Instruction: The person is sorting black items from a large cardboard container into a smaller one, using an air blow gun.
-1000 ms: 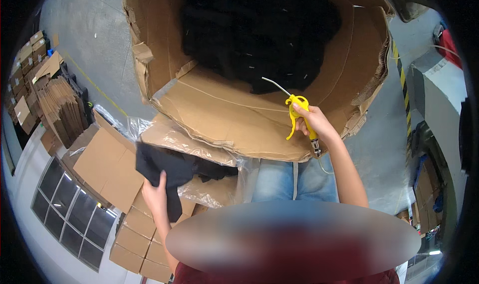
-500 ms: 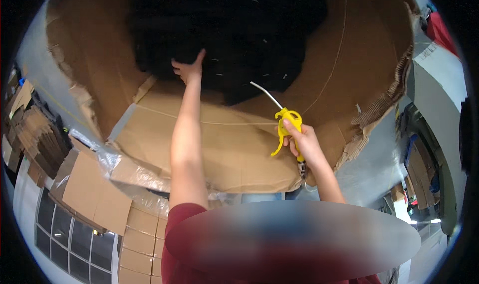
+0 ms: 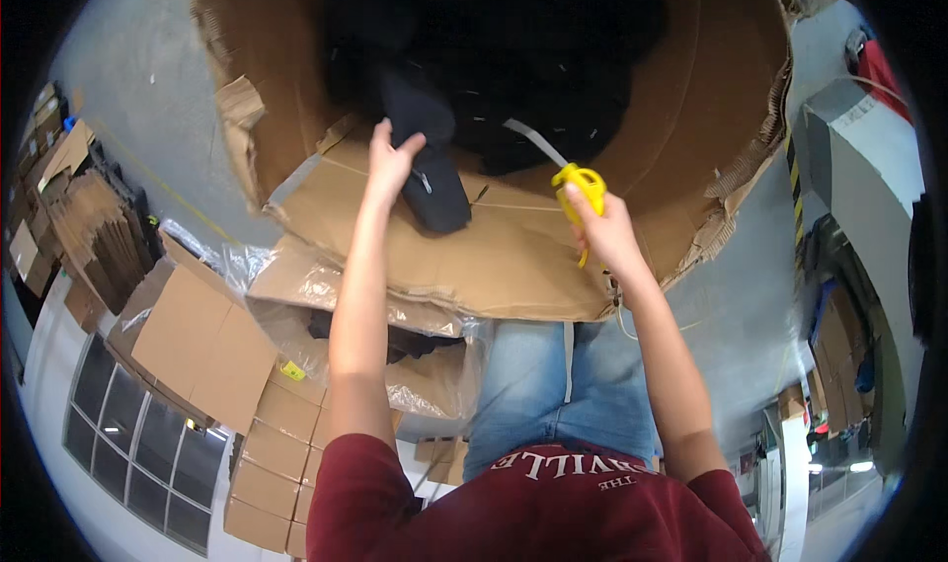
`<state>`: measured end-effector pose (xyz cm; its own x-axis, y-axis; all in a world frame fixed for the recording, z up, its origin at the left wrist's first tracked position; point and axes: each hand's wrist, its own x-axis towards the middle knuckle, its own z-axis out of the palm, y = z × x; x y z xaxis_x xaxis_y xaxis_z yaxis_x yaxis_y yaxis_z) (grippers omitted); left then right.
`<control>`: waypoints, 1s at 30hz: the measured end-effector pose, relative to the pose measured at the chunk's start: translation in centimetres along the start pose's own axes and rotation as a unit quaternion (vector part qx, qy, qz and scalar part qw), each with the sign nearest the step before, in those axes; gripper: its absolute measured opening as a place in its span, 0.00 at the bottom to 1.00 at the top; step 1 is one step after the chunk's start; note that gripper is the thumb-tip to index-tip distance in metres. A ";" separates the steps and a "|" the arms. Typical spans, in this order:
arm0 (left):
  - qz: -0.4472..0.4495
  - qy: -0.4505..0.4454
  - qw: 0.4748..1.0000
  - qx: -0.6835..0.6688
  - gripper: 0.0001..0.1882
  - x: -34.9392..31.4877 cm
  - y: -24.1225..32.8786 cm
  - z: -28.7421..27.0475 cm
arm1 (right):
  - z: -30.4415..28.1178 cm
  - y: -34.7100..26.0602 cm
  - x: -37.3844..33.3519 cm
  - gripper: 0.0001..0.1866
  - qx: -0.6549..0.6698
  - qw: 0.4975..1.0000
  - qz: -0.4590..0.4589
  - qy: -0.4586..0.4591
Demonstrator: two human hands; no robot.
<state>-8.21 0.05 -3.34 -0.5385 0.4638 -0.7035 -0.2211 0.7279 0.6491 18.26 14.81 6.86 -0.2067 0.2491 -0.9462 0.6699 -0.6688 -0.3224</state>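
A piece of black fabric [image 3: 434,199], long and folded, with a small pale tag or pull on it, lies over the near cardboard wall of a big bin. My left hand [image 3: 393,167] grips its left edge, thumb and fingers closed on the cloth; part of the grip is hidden. My right hand [image 3: 607,234] is wrapped round the handle of a yellow air blow gun [image 3: 583,189], whose pale bent nozzle points up and left over the bin. Inside the large cardboard bin [image 3: 523,256] is a dark heap of black fabric [image 3: 533,58] with small white bits on it.
Below the bin's near edge stands a plastic-lined carton [image 3: 425,389] with dark cloth inside. Stacked cardboard boxes [image 3: 272,468] and flattened cardboard [image 3: 99,231] are at the left. A hose [image 3: 624,325] hangs from the blow gun. Grey floor [image 3: 158,98] surrounds the bin.
My left hand was spread over the dark heap; now it holds a black fabric piece drawn toward me. The blow gun remains in my right hand. The view has shifted, showing more of my body.
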 end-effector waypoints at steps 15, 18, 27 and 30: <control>0.002 0.128 0.976 -0.174 0.23 -7.0 3.9 -3.0 | 0.7 -1.8 -2.9 0.21 -0.146 0.974 -0.084 -0.151; -0.152 0.063 0.915 -0.369 0.21 -6.7 0.3 -6.0 | 0.7 -1.8 -3.8 0.20 -0.048 0.976 -0.036 -0.211; -0.175 -0.335 0.617 -0.690 0.10 -16.5 0.0 -3.7 | 3.1 0.6 -4.6 0.23 -0.023 0.986 -0.067 -0.149; -0.183 -0.134 0.763 -0.606 0.16 -23.4 1.0 -6.2 | -0.5 3.4 -1.9 0.25 -0.123 0.977 -0.175 0.003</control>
<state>-0.86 -13.14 15.56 -0.1095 0.5464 -0.8304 -0.9933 -0.0915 0.0708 21.32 12.36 7.60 -0.4503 0.4362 -0.7791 0.7101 -0.3539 -0.6087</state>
